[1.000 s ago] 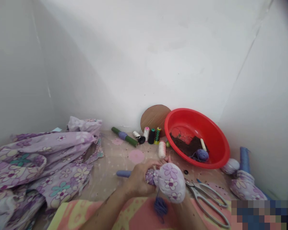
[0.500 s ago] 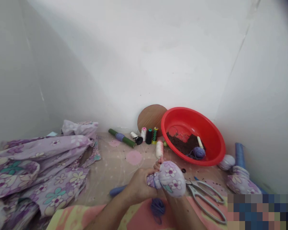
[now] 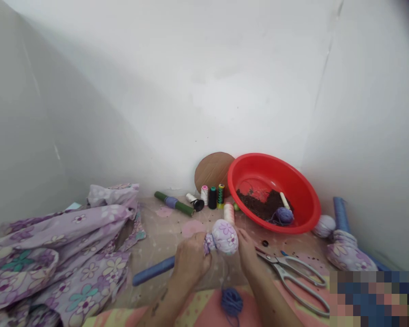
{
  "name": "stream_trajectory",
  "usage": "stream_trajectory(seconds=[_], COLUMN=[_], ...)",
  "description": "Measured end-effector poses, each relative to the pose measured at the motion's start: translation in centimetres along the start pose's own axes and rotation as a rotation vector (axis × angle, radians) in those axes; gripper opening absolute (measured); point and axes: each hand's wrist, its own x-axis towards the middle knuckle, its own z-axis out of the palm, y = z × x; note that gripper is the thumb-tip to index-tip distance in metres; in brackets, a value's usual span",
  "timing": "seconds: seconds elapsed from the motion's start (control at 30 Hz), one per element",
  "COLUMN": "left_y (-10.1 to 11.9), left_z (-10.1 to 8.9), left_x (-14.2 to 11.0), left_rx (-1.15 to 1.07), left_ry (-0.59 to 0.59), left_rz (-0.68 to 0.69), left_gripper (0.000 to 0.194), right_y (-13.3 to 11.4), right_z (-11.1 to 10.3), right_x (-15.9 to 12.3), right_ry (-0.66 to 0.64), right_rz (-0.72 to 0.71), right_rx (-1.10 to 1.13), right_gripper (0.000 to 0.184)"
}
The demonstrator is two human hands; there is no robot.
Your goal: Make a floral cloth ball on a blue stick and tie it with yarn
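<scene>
Round bundle of lilac-and-white floral cloth (image 3: pixel 225 237): it was held up above the near part of the table (image 3: pixel 150 240), its gathered neck pointing left, between the two hands.
Left hand (image 3: pixel 190 259): it was closed around the gathered neck, knuckles up.
Blue wrapped rod (image 3: pixel 153 271): it stuck out from the left fist, on the side away from the bundle.
Right hand (image 3: pixel 247 254): it was just beside the bundle's right side, fingers bent; whether it gripped anything I could not tell.
Ball of violet-blue yarn (image 3: pixel 231 302): it rested below the bundle on pink-and-yellow cloth (image 3: pixel 191 309), a faint strand rising from it.
Grey-handled metal scissors (image 3: pixel 281 262): they lay to the right of the right hand.
Pink-and-white thread spool (image 3: pixel 228 213): it stood just behind the bundle.
Red plastic basin (image 3: pixel 286 177): it was tilted behind the scissors, with dark brown crumbly matter (image 3: pixel 267 204) inside.
Green rod with a blue band (image 3: pixel 173 203): it lay near the wall.
Heap of lilac floral fabric (image 3: pixel 88 245): it spread at far left.
</scene>
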Motion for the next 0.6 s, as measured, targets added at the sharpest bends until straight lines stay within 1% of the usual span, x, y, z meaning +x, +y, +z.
stream_trajectory(seconds=[0.07, 0.1, 0.13, 0.27, 0.33, 0.4, 0.47, 0.6], left_y=[-0.2, -0.2, -0.2, 0.4, 1.0, 1.4, 1.7, 1.9], left_z=[0.1, 0.2, 0.3, 0.7, 0.8, 0.9, 1.1, 1.1], left_x=[0.1, 0.1, 0.2, -0.1, -0.3, -0.4, -0.6, -0.6], left_rx=[0.039, 0.055, 0.071, 0.120, 0.126, 0.122, 0.119, 0.121], left_ry=[-0.004, -0.012, -0.023, -0.074, -0.100, -0.117, -0.125, -0.131], left_rz=[-0.028, -0.045, -0.065, -0.119, -0.125, -0.124, -0.125, -0.129], left_gripper=[0.025, 0.025, 0.025, 0.023, 0.022, 0.022, 0.022, 0.021], right_y=[-0.7, -1.1, -1.5, -2.4, -2.3, -2.1, -2.1, -2.5], right_z=[-0.3, -0.4, -0.4, 0.5, 0.9, 1.1, 1.0, 1.0], right_x=[-0.1, -0.2, -0.4, -1.0, -1.0, -0.9, -0.9, -1.1], right_ry=[0.037, 0.039, 0.024, -0.125, -0.130, -0.096, -0.075, -0.096], right_rz=[0.002, -0.018, -0.053, -0.201, -0.238, -0.218, -0.159, -0.081], right_rx=[0.034, 0.053, 0.067, 0.032, 0.001, -0.036, -0.077, -0.119], right_gripper=[0.035, 0.035, 0.036, 0.046, 0.050, 0.050, 0.044, 0.038])
